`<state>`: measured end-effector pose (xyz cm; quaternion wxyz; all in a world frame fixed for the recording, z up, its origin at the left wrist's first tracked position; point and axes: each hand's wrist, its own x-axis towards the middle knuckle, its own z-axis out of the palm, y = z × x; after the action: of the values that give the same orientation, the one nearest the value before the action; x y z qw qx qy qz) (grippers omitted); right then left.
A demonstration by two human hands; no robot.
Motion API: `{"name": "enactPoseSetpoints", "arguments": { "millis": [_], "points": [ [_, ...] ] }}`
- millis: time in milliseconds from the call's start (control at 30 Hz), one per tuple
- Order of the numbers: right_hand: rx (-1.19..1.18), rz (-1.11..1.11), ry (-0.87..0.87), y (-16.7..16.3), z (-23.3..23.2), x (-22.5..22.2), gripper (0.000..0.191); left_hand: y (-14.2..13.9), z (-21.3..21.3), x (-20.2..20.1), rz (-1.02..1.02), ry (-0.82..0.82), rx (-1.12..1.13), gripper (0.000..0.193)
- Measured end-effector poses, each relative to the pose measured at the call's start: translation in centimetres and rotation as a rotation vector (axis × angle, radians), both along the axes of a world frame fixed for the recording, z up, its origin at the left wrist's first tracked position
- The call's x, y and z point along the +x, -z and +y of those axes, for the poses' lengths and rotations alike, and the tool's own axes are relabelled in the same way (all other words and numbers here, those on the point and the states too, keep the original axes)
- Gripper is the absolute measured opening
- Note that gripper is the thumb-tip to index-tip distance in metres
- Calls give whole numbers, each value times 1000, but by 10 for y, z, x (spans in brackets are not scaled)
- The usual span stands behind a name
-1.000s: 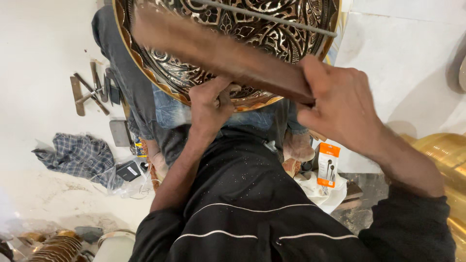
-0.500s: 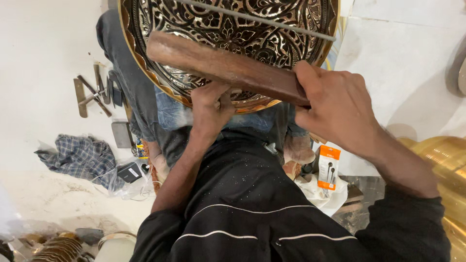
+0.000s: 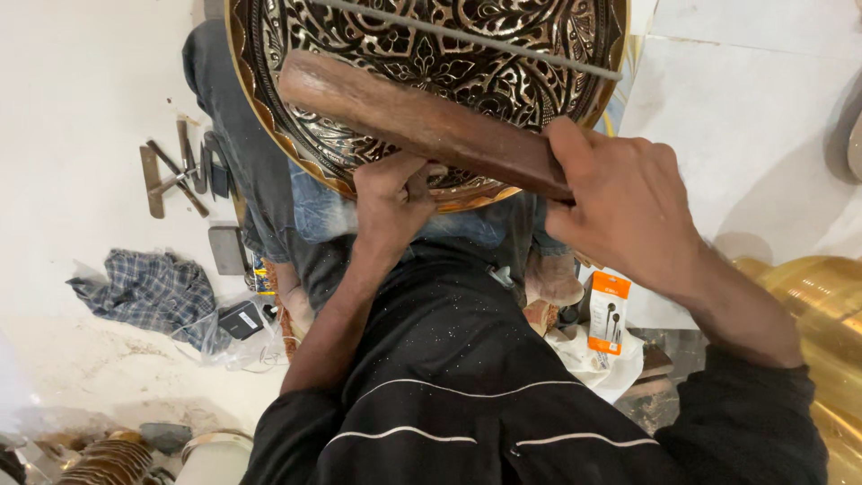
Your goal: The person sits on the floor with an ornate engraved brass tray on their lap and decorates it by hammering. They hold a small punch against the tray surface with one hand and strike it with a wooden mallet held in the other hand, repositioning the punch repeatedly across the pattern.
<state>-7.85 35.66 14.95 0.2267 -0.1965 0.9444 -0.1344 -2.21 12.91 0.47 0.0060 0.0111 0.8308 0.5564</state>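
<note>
At the upper centre of the frame, I see my right hand (image 3: 620, 211) closed around the wooden bar (image 3: 422, 121), whose long axis runs up-left over the engraved tray (image 3: 539, 54); my left hand (image 3: 391, 193) pinches something small at the tray's lower rim.

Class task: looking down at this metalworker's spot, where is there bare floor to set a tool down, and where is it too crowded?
Bare white floor lies left of the scattered metal tools, above the checked cloth. More lies at right, between the engraved tray and the brass vessel. It is crowded by the knees, around the orange packet, and at the bottom left corner.
</note>
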Motion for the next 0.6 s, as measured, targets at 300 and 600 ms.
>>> {"name": "enactPoseSetpoints", "arguments": {
  "millis": [300, 600],
  "points": [
    [-225, 104, 38, 4, -2, 3, 37, 5, -1, -1, 91, 25, 109, 39],
    [-191, 86, 64, 2, -2, -1, 36, -3, 0, -5, 91, 26, 81, 45]
  ]
}}
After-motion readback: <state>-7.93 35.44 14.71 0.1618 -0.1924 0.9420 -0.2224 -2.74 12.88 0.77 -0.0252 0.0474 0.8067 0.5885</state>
